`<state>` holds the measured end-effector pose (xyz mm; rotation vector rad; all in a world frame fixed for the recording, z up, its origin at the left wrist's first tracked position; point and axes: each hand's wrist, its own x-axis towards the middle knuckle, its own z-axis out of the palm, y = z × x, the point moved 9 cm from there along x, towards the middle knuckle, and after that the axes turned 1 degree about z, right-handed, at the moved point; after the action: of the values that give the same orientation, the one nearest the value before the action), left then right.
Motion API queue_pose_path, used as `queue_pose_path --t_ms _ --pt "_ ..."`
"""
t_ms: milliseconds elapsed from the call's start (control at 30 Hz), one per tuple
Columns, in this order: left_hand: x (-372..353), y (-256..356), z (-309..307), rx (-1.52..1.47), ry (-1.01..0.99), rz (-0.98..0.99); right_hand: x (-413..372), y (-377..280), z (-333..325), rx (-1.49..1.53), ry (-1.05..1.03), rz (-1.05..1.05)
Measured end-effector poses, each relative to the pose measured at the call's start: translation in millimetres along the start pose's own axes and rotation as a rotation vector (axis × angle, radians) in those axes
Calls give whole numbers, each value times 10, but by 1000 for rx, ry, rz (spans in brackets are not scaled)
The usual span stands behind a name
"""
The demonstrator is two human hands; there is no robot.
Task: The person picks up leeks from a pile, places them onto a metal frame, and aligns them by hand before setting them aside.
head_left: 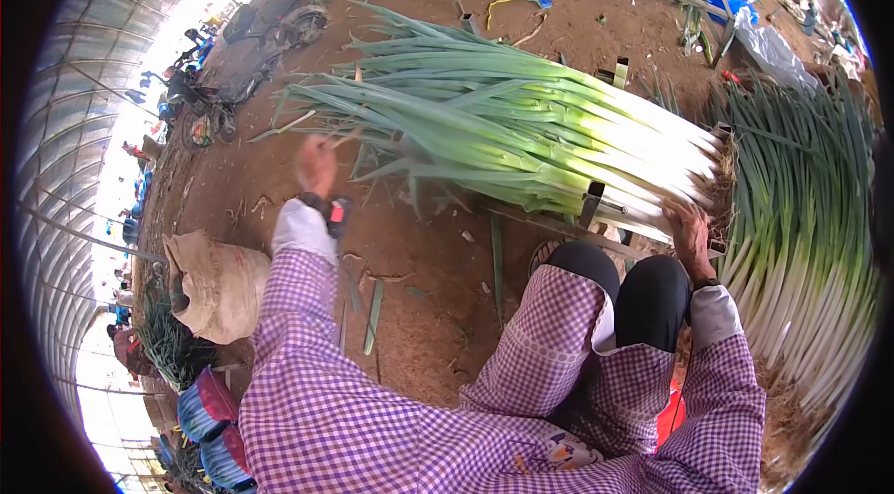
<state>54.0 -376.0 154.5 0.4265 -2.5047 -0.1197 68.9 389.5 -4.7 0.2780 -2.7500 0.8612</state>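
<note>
Leek bundle (521, 135) is lying on a rack (593, 203), leaf tips left, roots right. Right hand (691, 233) is resting released fingers on the roots; left hand (317, 166) is hovering, blurred, beside the tips, grip impossible to tell.

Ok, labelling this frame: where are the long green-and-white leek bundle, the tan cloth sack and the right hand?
long green-and-white leek bundle (521, 135): head view, mid-stalks.
tan cloth sack (223, 287): head view, side.
right hand (691, 231): head view, its back.
</note>
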Motion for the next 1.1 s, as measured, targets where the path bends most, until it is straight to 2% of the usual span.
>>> queue_pose_path --t_ms 67,167,233,333,433,500,567,600,633,700,733,833,933,1033,1100 --pt "-50 -774 -290 181 63 -52 9 -23 -7 17 -4 2" --pt "-448 -1959 -784 365 19 -279 10 26 34 -8 9 -25" --pt "-885 -2480 -1020 457 -31 -433 14 22 42 -1 0 -21" --pt "-1617 -2942 -1156 546 -144 -620 21 34 46 -14 -15 -1" --pt "-2161 -3037 -822 570 -348 -663 25 44 72 -16 -29 22" --pt "-2326 -2837 -267 527 -556 -467 21 59 76 -14 -43 41" --pt "-2401 -2269 428 327 -723 -130 26 66 75 -14 -56 63" --pt "-2443 -1878 704 53 -816 -234 31 76 71 -15 -53 57" --pt "-2503 -1353 978 -488 -880 -593 30 98 80 -17 -49 52" --pt "-2426 -78 1166 -1230 -895 -980 33 124 109 -14 -49 43" --pt "-2292 494 1083 -1419 -866 -1007 36 132 119 -10 -51 42" --pt "-1846 1140 1229 -1986 -597 -1160 17 170 132 -13 -65 53" --pt "-1590 828 1511 -2060 -215 -1254 25 122 89 4 -54 46" --pt "-1279 872 1175 -1970 -155 -1178 27 112 83 -9 -40 35" --pt "-1019 992 794 -1829 -172 -910 32 106 75 -34 -50 46"
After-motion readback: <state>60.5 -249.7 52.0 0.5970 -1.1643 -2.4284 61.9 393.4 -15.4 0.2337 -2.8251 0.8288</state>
